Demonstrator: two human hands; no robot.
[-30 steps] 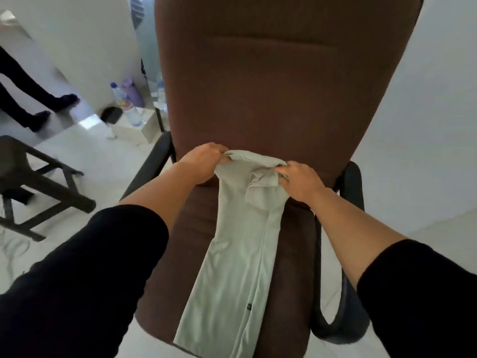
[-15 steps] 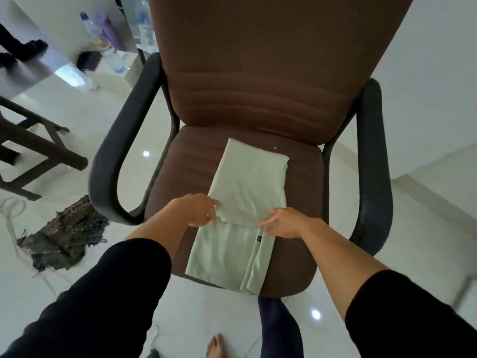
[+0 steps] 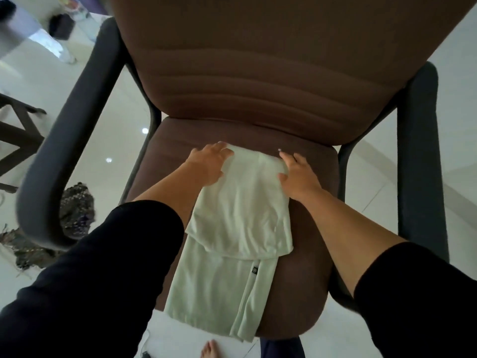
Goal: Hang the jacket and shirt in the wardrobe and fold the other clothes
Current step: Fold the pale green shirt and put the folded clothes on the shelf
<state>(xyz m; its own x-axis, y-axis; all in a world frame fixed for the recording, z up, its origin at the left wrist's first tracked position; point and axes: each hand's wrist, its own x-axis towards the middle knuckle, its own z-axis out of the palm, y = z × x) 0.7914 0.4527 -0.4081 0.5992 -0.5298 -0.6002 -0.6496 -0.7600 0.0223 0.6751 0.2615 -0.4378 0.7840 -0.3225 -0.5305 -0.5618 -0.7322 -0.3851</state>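
Brown chair seat [image 3: 304, 192] serves as folding board: the green garment [image 3: 232, 241] lies along it, hem over the front edge. Left hand [image 3: 209, 164] and right hand [image 3: 296, 177] press flat, grip released, at the fold near the seat's back edge, likely to crease it.

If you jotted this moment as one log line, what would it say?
step: folding | item: pale green garment on chair seat | left hand flat on far fold | right hand likewise | fold: doubled over
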